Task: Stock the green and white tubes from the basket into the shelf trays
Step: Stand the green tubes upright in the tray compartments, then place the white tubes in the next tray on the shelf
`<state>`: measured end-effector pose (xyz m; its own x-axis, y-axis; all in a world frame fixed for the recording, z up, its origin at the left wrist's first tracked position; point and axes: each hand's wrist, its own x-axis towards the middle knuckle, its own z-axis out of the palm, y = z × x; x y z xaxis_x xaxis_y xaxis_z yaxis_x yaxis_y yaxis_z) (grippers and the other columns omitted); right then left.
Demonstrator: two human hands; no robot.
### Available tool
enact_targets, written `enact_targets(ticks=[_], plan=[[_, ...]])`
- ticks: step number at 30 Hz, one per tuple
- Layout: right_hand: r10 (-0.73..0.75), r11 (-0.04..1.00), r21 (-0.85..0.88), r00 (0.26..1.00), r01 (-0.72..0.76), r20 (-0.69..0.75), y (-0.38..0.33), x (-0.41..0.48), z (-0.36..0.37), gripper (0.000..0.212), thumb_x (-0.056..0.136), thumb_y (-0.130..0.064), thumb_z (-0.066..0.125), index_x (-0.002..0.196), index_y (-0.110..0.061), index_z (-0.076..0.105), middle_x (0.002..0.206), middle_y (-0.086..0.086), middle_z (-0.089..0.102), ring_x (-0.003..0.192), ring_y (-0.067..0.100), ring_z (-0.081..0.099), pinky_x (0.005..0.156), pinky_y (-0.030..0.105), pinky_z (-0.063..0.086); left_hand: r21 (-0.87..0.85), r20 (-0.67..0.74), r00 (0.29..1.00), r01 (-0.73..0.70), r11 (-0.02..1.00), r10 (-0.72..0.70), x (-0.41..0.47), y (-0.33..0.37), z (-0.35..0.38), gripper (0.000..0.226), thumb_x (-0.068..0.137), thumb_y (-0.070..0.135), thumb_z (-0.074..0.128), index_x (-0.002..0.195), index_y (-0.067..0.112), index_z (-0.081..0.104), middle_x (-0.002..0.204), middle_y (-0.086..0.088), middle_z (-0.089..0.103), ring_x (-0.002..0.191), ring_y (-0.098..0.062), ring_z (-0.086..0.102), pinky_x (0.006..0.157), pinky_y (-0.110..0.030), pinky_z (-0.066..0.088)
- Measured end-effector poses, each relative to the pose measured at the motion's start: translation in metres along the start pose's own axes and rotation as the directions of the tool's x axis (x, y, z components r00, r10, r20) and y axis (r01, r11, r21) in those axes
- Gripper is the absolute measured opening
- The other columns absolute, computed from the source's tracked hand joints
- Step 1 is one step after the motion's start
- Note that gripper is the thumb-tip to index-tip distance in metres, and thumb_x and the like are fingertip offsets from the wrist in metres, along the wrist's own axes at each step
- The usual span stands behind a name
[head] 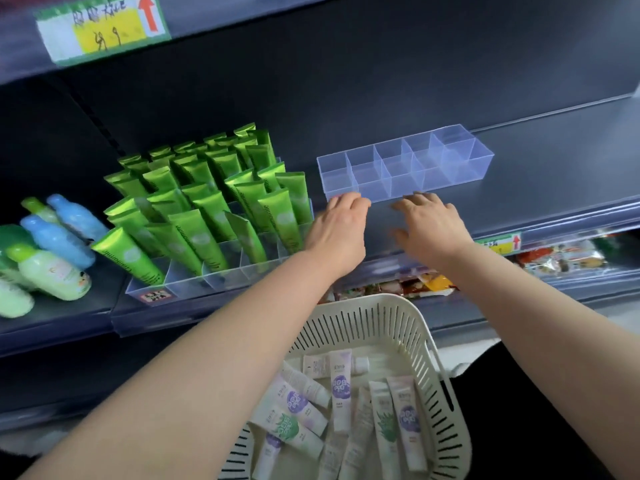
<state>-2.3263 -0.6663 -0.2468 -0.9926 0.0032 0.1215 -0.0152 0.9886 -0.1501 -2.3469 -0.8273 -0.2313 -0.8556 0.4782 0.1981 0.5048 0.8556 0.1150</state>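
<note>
An empty clear divided tray [405,164] sits on the dark shelf, right of centre. My left hand [337,226] touches its near left corner with bent fingers. My right hand [431,221] reaches its near edge with fingers spread and relaxed. Neither hand holds a tube. To the left, a second clear tray [194,278] is packed with several upright green tubes [204,202]. Below my arms, a cream slotted basket [419,344] holds several white tubes [341,386] with purple or green labels, lying loose.
Green and blue bottles [52,251] lie at the shelf's far left. Packaged goods [561,258] fill the shelf below, at the right. A price label [104,26] hangs on the upper shelf edge. Bare shelf [554,161] extends right of the empty tray.
</note>
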Motion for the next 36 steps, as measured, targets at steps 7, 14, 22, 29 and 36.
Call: enact_targets(ticks=[7, 14, 22, 29, 36], plan=[[0.062, 0.997, -0.057, 0.998, -0.061, 0.024, 0.047, 0.041, 0.008, 0.067, 0.096, -0.045, 0.044, 0.150, -0.016, 0.018, 0.160, 0.006, 0.009, 0.148, 0.023, 0.002, 0.114, 0.044, 0.017, 0.069, 0.203, 0.969, 0.129, 0.989, -0.140, 0.066, 0.009, 0.018, 0.063, 0.096, 0.018, 0.054, 0.150, 0.017, 0.022, 0.157, -0.006, 0.019, 0.140, -0.031, 0.024, 0.111, -0.044, 0.029], [0.117, 0.992, -0.052, 0.991, -0.114, 0.065, 0.065, 0.062, 0.019, 0.070, 0.096, -0.045, 0.044, 0.152, -0.016, 0.013, 0.159, 0.002, 0.013, 0.147, 0.023, 0.005, 0.116, 0.050, 0.012, 0.103, 0.232, 0.955, 0.164, 0.981, -0.184, 0.076, 0.007, 0.027, 0.059, 0.099, 0.027, 0.049, 0.150, 0.018, 0.020, 0.151, -0.008, 0.031, 0.134, -0.034, 0.031, 0.109, -0.041, 0.031], [0.049, 0.992, -0.113, 0.998, -0.054, -0.047, 0.052, 0.035, 0.023, 0.039, 0.090, -0.026, 0.055, 0.128, -0.019, 0.048, 0.122, 0.008, 0.048, 0.116, 0.029, 0.046, 0.111, 0.046, 0.026, 0.238, 0.191, 0.955, 0.177, 0.955, -0.225, 0.051, 0.023, 0.026, 0.051, 0.095, 0.028, 0.056, 0.140, 0.014, 0.035, 0.138, -0.012, 0.045, 0.125, -0.033, 0.043, 0.098, -0.047, 0.039], [0.062, 0.996, -0.068, 0.998, -0.063, -0.013, 0.042, 0.016, 0.005, 0.045, 0.081, 0.004, 0.047, 0.119, -0.020, 0.049, 0.120, 0.004, 0.059, 0.117, 0.026, 0.054, 0.115, 0.048, 0.013, 0.366, 0.254, 0.954, 0.058, 0.929, -0.159, 0.046, 0.020, 0.008, 0.034, 0.088, 0.004, 0.052, 0.119, 0.018, 0.056, 0.118, -0.009, 0.059, 0.112, -0.032, 0.053, 0.094, -0.041, 0.036], [0.108, 0.992, -0.064, 0.994, -0.107, 0.006, 0.038, -0.015, -0.003, 0.047, 0.079, 0.004, 0.043, 0.119, -0.020, 0.048, 0.117, 0.003, 0.058, 0.115, 0.026, 0.052, 0.113, 0.052, 0.015, 0.276, 0.257, 0.962, 0.021, 0.961, -0.095, 0.013, 0.031, 0.005, 0.034, 0.087, -0.002, 0.044, 0.111, 0.019, 0.056, 0.111, -0.007, 0.063, 0.106, -0.031, 0.056, 0.097, -0.043, 0.034]])
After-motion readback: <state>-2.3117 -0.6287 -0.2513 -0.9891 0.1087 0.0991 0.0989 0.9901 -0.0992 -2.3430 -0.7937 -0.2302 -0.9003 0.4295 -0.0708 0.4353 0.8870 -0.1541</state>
